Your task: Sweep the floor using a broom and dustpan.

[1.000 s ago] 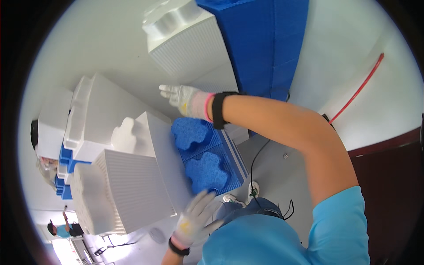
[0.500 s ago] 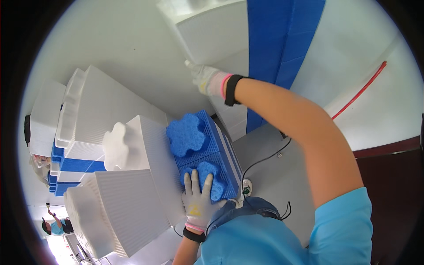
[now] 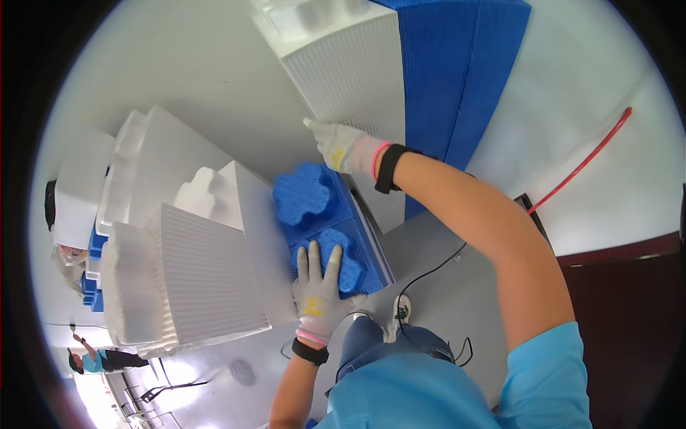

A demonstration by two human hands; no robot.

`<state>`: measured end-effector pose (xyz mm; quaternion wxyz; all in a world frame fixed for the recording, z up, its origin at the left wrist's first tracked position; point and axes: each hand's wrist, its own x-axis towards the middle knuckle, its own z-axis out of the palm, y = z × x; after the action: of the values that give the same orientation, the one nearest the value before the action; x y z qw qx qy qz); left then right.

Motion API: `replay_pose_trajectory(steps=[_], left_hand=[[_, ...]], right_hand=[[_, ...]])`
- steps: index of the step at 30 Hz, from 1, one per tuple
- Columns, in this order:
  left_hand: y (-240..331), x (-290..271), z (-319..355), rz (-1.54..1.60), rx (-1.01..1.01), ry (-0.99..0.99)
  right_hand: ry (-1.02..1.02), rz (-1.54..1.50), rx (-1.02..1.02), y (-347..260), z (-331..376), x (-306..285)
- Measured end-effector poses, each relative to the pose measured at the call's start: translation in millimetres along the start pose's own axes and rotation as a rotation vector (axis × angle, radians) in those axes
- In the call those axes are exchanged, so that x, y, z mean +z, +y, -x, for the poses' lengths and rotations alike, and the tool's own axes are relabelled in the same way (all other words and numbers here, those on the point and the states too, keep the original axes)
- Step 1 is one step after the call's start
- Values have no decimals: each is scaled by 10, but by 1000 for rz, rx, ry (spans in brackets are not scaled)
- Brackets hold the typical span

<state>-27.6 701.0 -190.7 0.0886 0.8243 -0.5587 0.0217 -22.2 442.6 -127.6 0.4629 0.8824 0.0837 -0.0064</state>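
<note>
Atop the nearer blue scalloped piece [image 3: 350, 266], the gloved left hand [image 3: 312, 293] lies flat, fingers extended and slightly spread, gripping nothing. That piece sits on a ribbed blue block [image 3: 346, 205], with a second blue scalloped piece [image 3: 304, 194] farther along it. The gloved right hand [image 3: 343, 146] points leftward before a tall white ribbed stack [image 3: 350, 79]; its palm is hidden, so I cannot tell how far it is open or whether it holds anything. Right of that stack stands a blue one [image 3: 437, 79]. A white ribbed block [image 3: 211, 275] rises left of the left hand. Farther right, a red hose [image 3: 582, 159] crosses the wall.
</note>
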Motion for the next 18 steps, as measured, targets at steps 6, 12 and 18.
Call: replay_pose_trajectory(steps=[6, 12, 18], left_hand=[[24, 25, 23, -44, 17, -6], [-15, 190, -504, -58, -9, 86], [-523, 101, -1115, -126, 49, 28]], right_hand=[[39, -34, 25, -141, -91, -161], [439, -301, 282, -136, 7, -197], [670, -604, 551, -409, 335, -364]])
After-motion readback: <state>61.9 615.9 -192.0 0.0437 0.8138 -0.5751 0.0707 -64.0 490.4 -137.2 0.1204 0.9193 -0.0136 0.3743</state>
